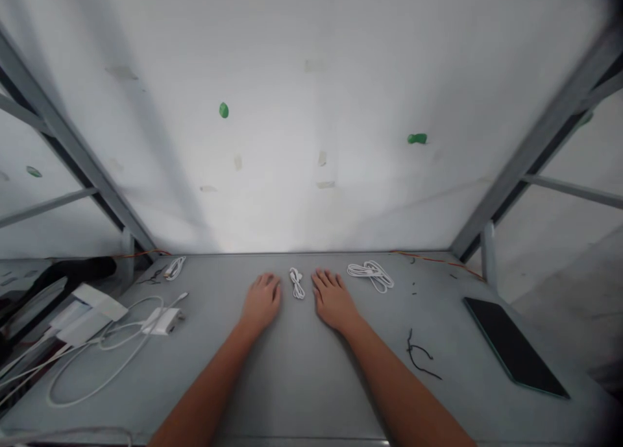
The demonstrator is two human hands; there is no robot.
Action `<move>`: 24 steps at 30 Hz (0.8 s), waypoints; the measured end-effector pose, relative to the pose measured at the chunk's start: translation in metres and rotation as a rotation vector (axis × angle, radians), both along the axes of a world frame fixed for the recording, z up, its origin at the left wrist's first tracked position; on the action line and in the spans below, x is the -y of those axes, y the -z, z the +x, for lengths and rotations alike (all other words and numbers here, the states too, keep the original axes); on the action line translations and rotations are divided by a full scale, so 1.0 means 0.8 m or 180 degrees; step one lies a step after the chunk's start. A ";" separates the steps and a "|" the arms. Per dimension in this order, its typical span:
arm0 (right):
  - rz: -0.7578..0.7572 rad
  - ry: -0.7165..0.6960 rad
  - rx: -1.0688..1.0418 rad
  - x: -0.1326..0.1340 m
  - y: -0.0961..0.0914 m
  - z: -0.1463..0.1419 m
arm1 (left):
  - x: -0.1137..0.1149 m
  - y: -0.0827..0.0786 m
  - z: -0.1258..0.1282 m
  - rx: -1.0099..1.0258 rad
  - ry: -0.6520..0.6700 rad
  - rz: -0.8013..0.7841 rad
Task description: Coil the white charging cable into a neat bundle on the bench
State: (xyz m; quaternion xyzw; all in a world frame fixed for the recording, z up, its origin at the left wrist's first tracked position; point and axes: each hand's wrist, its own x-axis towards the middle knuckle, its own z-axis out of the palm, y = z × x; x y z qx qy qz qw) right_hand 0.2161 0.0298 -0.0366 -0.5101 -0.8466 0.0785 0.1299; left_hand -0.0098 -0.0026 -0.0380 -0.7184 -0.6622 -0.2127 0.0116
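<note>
Between my two hands lies a small bundled white cable [296, 283], touched by neither of them. My left hand [261, 299] rests palm down on the grey table [302, 369], just left of that bundle, with nothing in it. On the other side, my right hand [333, 298] also lies flat, fingers stretched forward and holding nothing. A looser coil of white cable [370, 275] sits to the right of my right hand. Farther left, near the back edge, is another bundled white cable [175, 268].
At the left are a white charger [164, 321] with a long cord and a white box [87, 314]. Black twist ties [418, 356] lie right of my right forearm. A dark tablet [514, 346] rests at the right edge. Metal posts flank the white wall [272, 174] behind.
</note>
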 end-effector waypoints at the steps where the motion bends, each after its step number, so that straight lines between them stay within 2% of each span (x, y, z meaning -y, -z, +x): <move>1: -0.0001 0.0015 -0.0002 -0.001 -0.001 0.000 | 0.001 0.003 -0.007 -0.0088 -0.0047 -0.0037; 4: -0.0002 0.0096 0.0007 -0.001 0.000 -0.002 | 0.004 0.012 -0.015 -0.0286 -0.0228 -0.0277; 9: -0.0062 0.0182 0.0076 -0.002 0.004 -0.006 | 0.008 0.018 -0.004 -0.0373 -0.0399 -0.0528; 15: -0.0082 0.0193 0.0131 -0.004 0.006 -0.006 | 0.011 0.015 0.002 -0.0386 -0.0147 -0.0200; 20: -0.0119 0.0250 0.0167 -0.002 0.004 -0.008 | 0.008 0.012 0.008 -0.0498 -0.0164 -0.0497; 24: -0.0112 0.0254 0.0205 -0.002 0.005 -0.008 | 0.007 0.012 0.010 -0.0560 -0.0210 -0.0526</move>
